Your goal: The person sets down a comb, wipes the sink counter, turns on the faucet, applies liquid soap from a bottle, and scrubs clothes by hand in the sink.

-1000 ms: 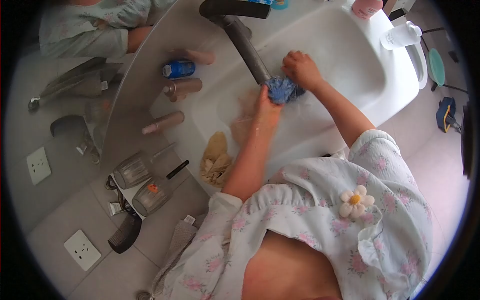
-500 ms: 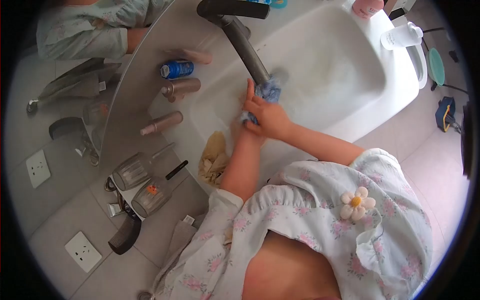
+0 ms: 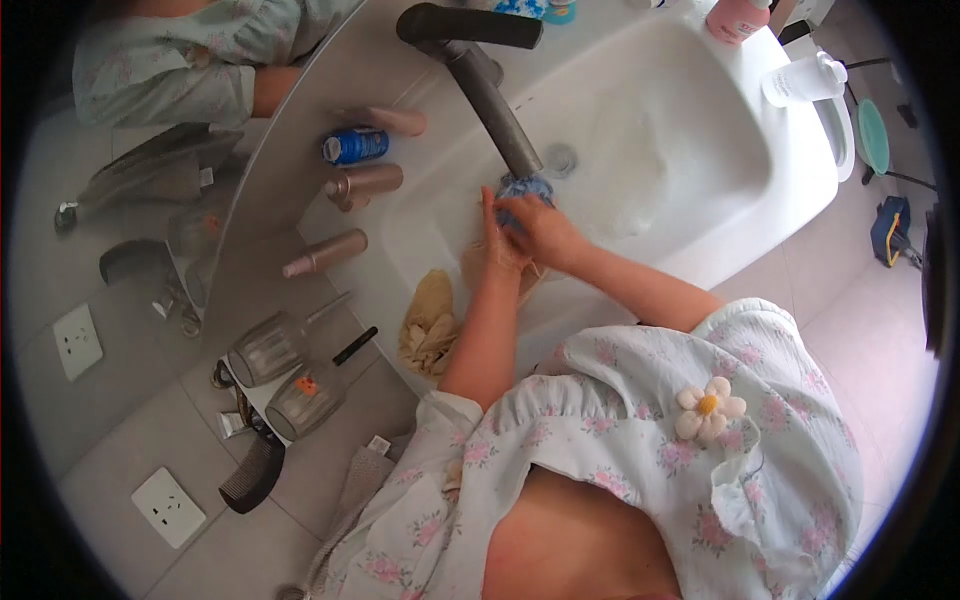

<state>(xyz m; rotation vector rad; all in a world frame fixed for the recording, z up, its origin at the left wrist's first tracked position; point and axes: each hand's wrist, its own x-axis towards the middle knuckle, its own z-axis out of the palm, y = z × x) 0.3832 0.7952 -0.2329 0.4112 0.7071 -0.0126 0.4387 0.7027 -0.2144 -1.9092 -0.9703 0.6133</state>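
Observation:
Both hands meet over the white sink (image 3: 690, 85), just below the dark faucet (image 3: 495, 115). A wet blue cloth (image 3: 524, 188) is bunched at the spout's end. My right hand (image 3: 545, 232) is closed on the cloth, its fingers curled over it. Beneath and beside it, my left hand (image 3: 500, 240) grips the cloth from the other side, with one finger or thumb sticking up; part of that hand is hidden. Beige crumpled cloth (image 3: 428, 325) lies at the sink's near left side, beside my left forearm. Something pale pinkish under the hands is unclear.
A blue can-like container (image 3: 356, 146) and pinkish bottles (image 3: 365, 187) stand along the left ledge by the mirror. A wall holder carries glass cups (image 3: 305, 398) and a black comb (image 3: 254, 475). A white bottle (image 3: 803, 80) and pink bottle (image 3: 737, 18) stand on the right rim.
The hands and blue cloth have shifted slightly down and toward my body, and the drain now shows beside the spout. The cloth looks more gathered within the hands.

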